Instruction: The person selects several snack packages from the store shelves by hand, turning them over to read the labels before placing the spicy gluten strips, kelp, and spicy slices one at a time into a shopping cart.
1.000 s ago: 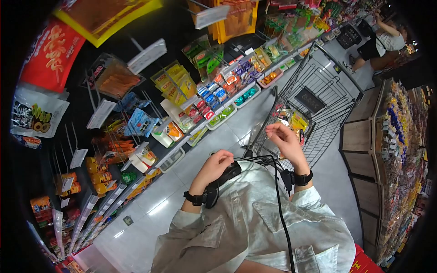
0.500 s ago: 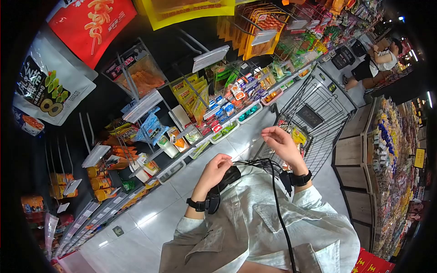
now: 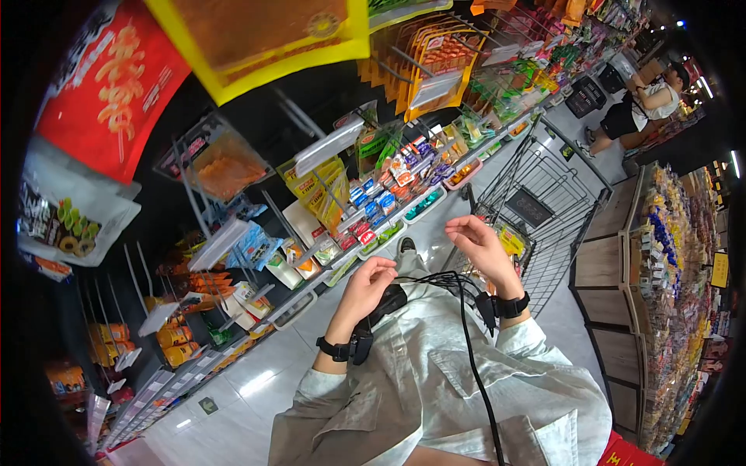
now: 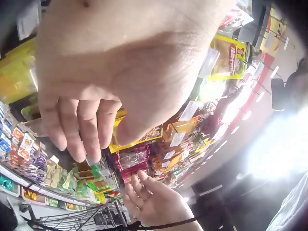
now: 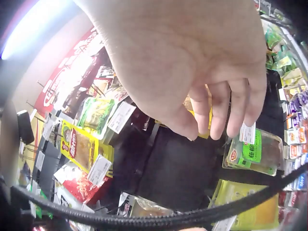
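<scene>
My left hand (image 3: pixel 364 290) hovers in front of my body, its fingers loosely bent and nothing in it. Opposite it, my right hand (image 3: pixel 488 250) hangs in the air with relaxed, slightly curled fingers, also without a thing in it. A wire shopping cart (image 3: pixel 571 182) stands just beyond the right hand, with several packages (image 3: pixel 509 241) inside, partly hidden by that hand. In the left wrist view, the left hand (image 4: pixel 120 57) fills the upper part and the right hand (image 4: pixel 159 204) shows below. The right wrist view has the right hand (image 5: pixel 192 57) against hanging snack packs.
Shelves of snacks run along the left, with a red bag (image 3: pixel 116 93) and a yellow-edged pack (image 3: pixel 264 43) hanging close by. A candy stand (image 3: pixel 606 283) lines the right. Another person (image 3: pixel 649 109) is at the far end. Black cables (image 3: pixel 474 349) hang over my shirt.
The head view has swung, so the shelves and cart shift in it. A shoe now shows beyond my hands. Both hands keep nearly the same pose.
</scene>
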Motion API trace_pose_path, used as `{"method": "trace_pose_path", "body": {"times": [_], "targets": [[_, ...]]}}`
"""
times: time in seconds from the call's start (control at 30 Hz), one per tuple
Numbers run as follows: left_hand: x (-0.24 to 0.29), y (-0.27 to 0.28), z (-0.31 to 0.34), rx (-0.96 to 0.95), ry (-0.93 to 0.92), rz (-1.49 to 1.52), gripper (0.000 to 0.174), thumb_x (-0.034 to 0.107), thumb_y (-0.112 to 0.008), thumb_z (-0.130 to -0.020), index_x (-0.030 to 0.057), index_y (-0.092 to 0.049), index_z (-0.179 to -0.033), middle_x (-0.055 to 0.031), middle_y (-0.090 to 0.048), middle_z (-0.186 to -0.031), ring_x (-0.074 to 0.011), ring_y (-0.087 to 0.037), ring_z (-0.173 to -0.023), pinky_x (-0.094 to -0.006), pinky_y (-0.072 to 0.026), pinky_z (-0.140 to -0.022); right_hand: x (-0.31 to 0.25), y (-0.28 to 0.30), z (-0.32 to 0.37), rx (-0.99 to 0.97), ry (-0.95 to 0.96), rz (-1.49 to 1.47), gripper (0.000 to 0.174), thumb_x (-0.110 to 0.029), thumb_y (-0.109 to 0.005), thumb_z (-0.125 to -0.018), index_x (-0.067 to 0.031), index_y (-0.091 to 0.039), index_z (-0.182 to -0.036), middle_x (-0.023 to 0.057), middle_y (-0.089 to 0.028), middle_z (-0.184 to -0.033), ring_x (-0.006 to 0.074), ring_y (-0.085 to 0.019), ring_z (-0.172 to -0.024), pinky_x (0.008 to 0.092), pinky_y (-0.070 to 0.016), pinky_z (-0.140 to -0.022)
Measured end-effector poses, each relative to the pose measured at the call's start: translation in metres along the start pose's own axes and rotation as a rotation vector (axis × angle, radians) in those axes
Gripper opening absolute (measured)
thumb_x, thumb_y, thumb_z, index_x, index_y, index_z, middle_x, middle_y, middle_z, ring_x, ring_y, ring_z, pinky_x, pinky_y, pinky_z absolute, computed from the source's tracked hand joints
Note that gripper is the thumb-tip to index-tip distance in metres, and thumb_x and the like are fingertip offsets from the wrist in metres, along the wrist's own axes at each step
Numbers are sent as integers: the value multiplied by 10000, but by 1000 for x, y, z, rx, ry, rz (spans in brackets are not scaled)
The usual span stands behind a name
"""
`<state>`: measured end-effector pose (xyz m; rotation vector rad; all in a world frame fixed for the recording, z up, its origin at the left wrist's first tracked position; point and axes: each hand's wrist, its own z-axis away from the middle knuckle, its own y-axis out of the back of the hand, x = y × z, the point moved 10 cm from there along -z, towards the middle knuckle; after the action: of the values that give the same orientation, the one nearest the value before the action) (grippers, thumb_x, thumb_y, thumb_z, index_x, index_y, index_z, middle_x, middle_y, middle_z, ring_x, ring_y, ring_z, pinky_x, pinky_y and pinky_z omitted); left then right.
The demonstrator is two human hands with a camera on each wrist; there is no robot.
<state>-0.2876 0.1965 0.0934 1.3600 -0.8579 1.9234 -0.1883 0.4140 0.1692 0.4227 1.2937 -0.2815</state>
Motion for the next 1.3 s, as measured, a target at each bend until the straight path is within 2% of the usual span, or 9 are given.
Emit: {"method": "trace_pose_path", "body": {"times": [0.2, 0.47, 0.63, 0.77, 0.87, 0.9, 1.1, 1.2, 1.3], "targets": [[48, -8, -80, 78, -95, -48, 201, 85, -578, -1018, -15, -583, -1192, -80, -675, -1066, -144, -649, -1020, -296, -518, -933, -3, 45, -74, -5, 62, -88, 238, -36, -643, -971, -2, -614, -1205, 57, -682, -1156, 141, -642, -1095, 284, -500, -982], [118, -33, -189, 276, -187, -118, 310, 106, -596, -1012, -6, -557, -1298, -131, -660, -1246, -179, -651, -1099, -297, -514, -940, -14, 118, -178, -39, 140, -158, 259, -26, -646, -965, -10, -598, -1219, 58, -662, -1194, 142, -622, -1136, 286, -495, -997], [140, -39, -229, 355, -163, -153, 521, 104, -595, -1016, 21, -399, -1491, -169, -443, -1519, -259, -504, -1343, -370, -454, -1075, -31, 150, -229, -19, 211, -131, 558, -58, -686, -951, -50, -421, -1442, 120, -538, -1421, 221, -521, -1330, 366, -451, -1085], [145, -28, -258, 449, -277, -222, 599, 120, -602, -1012, 46, -323, -1537, -181, -389, -1566, -295, -461, -1388, -384, -434, -1095, -34, 160, -267, 8, 302, -161, 704, -107, -712, -942, -42, -308, -1514, 195, -440, -1523, 264, -423, -1425, 395, -362, -1177], [145, -21, -277, 460, -279, -264, 612, 134, -616, -1004, 42, -319, -1531, -195, -406, -1548, -299, -446, -1401, -383, -433, -1093, -40, 156, -286, -38, 321, -123, 705, -135, -707, -949, -36, -296, -1514, 212, -448, -1518, 267, -431, -1423, 382, -350, -1183], [146, -19, -281, 465, -278, -269, 603, 138, -632, -995, 26, -336, -1509, -209, -442, -1502, -277, -487, -1354, -378, -446, -1073, -36, 159, -291, -1, 334, -68, 701, -166, -712, -950, -33, -311, -1508, 176, -528, -1418, 251, -493, -1358, 369, -369, -1163], [143, -30, -280, 385, -233, -28, 350, 88, -597, -1010, 6, -446, -1315, -133, -618, -1227, -180, -605, -1127, -331, -482, -990, -18, 152, -294, -72, 238, -27, 417, -183, -728, -946, -1, -589, -1294, 66, -593, -1139, 161, -591, -1092, 315, -470, -980], [151, -36, -265, 417, -226, -87, 213, 73, -579, -1022, 15, -483, -1202, -89, -650, -1104, -136, -626, -990, -279, -507, -870, -28, 146, -274, -65, 261, -91, 312, -157, -713, -956, 6, -642, -1212, 61, -618, -1116, 142, -597, -1049, 294, -481, -923], [146, -42, -254, 305, -212, -46, 149, 73, -579, -1026, 19, -505, -1143, -71, -656, -1043, -93, -607, -870, -245, -496, -746, -39, 141, -243, -78, 227, -168, 339, -134, -694, -970, 4, -611, -1268, 34, -641, -1138, 120, -597, -1038, 285, -488, -923]]}}
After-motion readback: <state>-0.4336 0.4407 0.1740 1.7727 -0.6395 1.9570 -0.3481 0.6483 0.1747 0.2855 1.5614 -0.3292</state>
